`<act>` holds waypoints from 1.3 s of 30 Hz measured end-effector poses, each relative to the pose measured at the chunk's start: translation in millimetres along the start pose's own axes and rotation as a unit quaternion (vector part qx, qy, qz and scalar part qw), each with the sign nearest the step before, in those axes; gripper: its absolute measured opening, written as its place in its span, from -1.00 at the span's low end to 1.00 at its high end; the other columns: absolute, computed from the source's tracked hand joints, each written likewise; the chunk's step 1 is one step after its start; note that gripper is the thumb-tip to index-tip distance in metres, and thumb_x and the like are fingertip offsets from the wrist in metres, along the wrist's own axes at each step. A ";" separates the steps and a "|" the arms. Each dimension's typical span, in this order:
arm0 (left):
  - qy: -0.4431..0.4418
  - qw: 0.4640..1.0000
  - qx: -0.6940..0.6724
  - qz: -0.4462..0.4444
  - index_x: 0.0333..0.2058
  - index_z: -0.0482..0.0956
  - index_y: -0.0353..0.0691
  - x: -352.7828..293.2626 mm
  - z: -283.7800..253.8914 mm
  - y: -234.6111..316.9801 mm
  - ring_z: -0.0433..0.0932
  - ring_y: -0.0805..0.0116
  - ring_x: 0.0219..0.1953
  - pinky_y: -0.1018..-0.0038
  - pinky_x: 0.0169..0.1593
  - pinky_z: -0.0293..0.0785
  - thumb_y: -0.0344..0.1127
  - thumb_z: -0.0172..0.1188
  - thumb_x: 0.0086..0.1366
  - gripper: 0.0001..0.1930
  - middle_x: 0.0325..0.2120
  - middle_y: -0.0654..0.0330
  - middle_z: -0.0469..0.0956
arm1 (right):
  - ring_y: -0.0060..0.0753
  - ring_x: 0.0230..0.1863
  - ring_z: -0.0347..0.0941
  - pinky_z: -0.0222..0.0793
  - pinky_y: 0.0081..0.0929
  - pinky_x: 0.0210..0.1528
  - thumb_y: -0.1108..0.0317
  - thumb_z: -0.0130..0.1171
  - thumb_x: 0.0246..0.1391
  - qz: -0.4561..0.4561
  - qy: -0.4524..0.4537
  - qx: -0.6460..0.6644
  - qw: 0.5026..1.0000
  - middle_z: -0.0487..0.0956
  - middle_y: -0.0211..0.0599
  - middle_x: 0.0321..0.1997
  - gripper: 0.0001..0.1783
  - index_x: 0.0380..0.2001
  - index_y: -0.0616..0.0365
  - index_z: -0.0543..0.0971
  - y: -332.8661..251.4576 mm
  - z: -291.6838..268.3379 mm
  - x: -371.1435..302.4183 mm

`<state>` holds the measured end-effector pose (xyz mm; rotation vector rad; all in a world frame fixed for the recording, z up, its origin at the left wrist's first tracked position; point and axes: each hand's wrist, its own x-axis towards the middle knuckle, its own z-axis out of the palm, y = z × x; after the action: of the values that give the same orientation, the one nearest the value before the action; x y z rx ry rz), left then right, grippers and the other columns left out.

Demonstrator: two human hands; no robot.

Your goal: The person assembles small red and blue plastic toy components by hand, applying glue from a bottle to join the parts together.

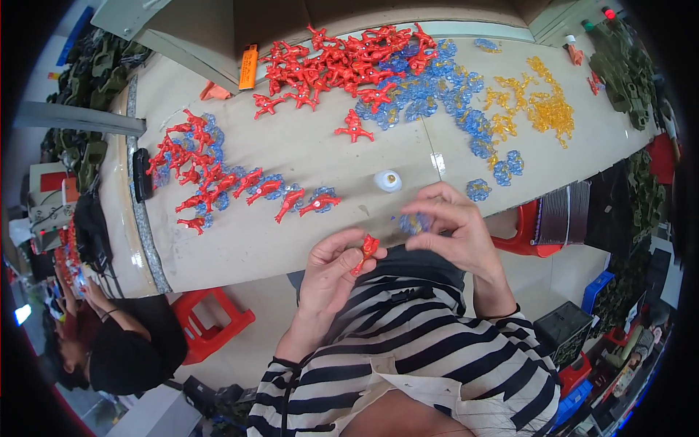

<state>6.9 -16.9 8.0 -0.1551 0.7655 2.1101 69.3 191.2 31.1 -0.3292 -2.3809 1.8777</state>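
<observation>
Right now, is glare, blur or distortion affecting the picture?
Head view: the table looks bent along its edges and the frame's corners go black; bright glints dot the heaped red figures; the blue piece in the right hand looks slightly blurred.

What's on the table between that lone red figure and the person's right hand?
The head view shows a white, yellow-tipped container between the lone red figure and the right hand.

The left hand point(331, 273) is raised before the body, its thumb and fingers bent into a pinch. The right hand point(466, 229) is near it but apart, somewhat higher in the view, its fingers curved toward the thumb in a rounder grip. Both wrists point(495, 285) are bare, and the forearms lean inward.
</observation>
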 end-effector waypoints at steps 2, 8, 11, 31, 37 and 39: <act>0.006 1.000 0.004 -0.005 -0.02 0.37 -0.36 0.7 2.4 0.6 0.53 0.11 -0.19 0.48 -0.16 0.55 -0.58 0.03 0.17 -0.65 -0.10 0.01 0.43 | -0.69 -0.41 0.43 0.30 -0.80 -0.53 0.57 0.27 -0.21 0.030 -0.056 0.169 0.984 0.41 -0.35 -0.16 -0.60 -0.18 0.21 0.54 1.5 5.3 -3.6; -0.002 0.999 -0.014 -0.031 0.03 0.31 -0.33 0.8 -1.2 -3.4 0.52 0.15 -0.16 0.48 -0.13 0.50 -0.58 0.02 0.18 -0.60 -0.09 0.01 0.42 | -0.76 -0.51 0.41 0.24 -0.79 -0.58 0.61 0.27 -0.25 0.034 -0.043 0.149 0.987 0.48 -0.39 -0.44 -0.53 -0.14 0.16 0.54 -0.7 13.6 -7.5; -0.057 0.997 -0.052 -0.025 0.05 0.28 -0.32 1.9 -4.4 -6.4 0.52 0.18 -0.17 0.48 -0.16 0.51 -0.57 0.00 0.19 -0.59 -0.12 0.03 0.43 | -0.77 -0.55 0.37 0.20 -0.77 -0.59 0.60 0.29 -0.28 -0.012 -0.033 0.099 0.994 0.47 -0.41 -0.50 -0.50 -0.13 0.15 0.54 -0.3 15.8 -5.0; -0.062 0.995 0.000 0.083 -0.28 0.49 -0.27 12.5 -3.8 -15.4 0.49 0.24 -0.21 0.38 -0.09 0.44 -0.66 0.11 0.07 -0.77 -0.27 0.08 0.47 | -0.58 -0.56 0.44 0.33 -0.71 -0.52 0.67 0.30 -0.36 -0.023 -0.012 0.183 0.983 0.55 -0.19 -0.43 -0.75 -0.44 0.32 0.60 1.5 20.1 -10.8; -0.064 0.984 0.087 0.138 -0.35 0.47 -0.20 10.8 -1.4 -16.4 0.44 0.15 -0.22 0.32 -0.17 0.40 -0.63 0.16 0.04 -0.79 -0.30 0.13 0.45 | -0.60 -0.62 0.43 0.26 -0.75 -0.63 0.68 0.25 -0.25 0.020 -0.033 0.268 0.963 0.56 -0.11 -0.45 -0.85 -0.48 0.38 0.56 7.2 25.7 -15.4; -0.067 0.980 0.094 0.162 -0.38 0.49 -0.26 11.3 2.9 -15.6 0.47 0.17 -0.22 0.35 -0.15 0.44 -0.67 0.14 0.03 -0.81 -0.31 0.09 0.47 | -0.60 -0.63 0.42 0.27 -0.75 -0.63 0.68 0.23 -0.22 0.037 -0.041 0.293 0.955 0.55 -0.10 -0.45 -0.85 -0.46 0.38 0.56 8.5 26.1 -15.3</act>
<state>12.3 -0.6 -1.1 0.2265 0.9538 2.3087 79.9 164.9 17.6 -0.2889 -1.7440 2.5487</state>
